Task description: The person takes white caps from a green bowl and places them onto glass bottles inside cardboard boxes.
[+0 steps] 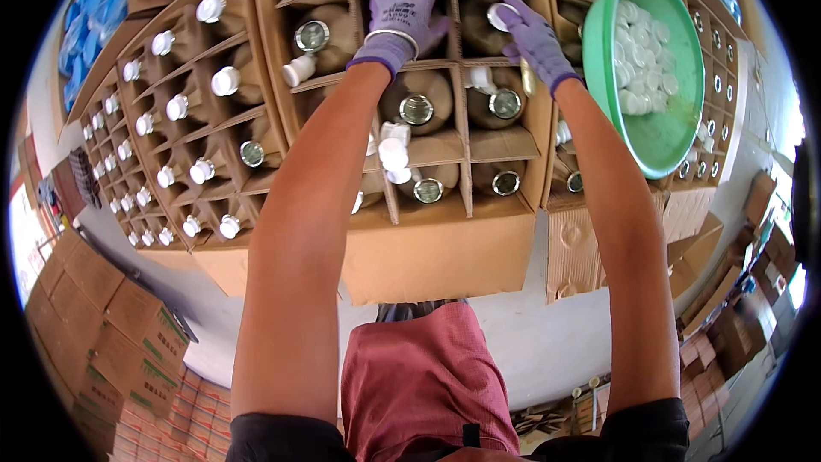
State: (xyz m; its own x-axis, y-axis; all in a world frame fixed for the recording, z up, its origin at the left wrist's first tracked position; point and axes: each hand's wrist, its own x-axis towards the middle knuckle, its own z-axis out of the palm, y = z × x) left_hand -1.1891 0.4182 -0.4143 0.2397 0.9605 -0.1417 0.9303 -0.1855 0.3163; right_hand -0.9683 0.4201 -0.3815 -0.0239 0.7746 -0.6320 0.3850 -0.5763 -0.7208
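Observation:
My left hand [401, 19], in a purple knit glove with a bangle at the wrist, lies palm down with spread fingers over a carton compartment. It hides most of what stands beneath it. My right hand [535, 42], gloved alike, has its fingers at the metal-rimmed mouth of a glass bottle [478, 19]; whether it grips anything cannot be told. Both reach into a cardboard carton [442, 244] with dividers. Nearer to me stand uncapped bottles, among them one bottle [417, 109] between my forearms. White plastic caps [392, 151] lie loose on the dividers there.
A green plastic basin [660, 141] of white caps [641, 70] rests on the cartons at right. Cartons at left hold bottles, mostly with white caps [224, 81]. Stacked cardboard boxes [115, 314] stand at lower left. Blue plastic bags [96, 19] show at upper left.

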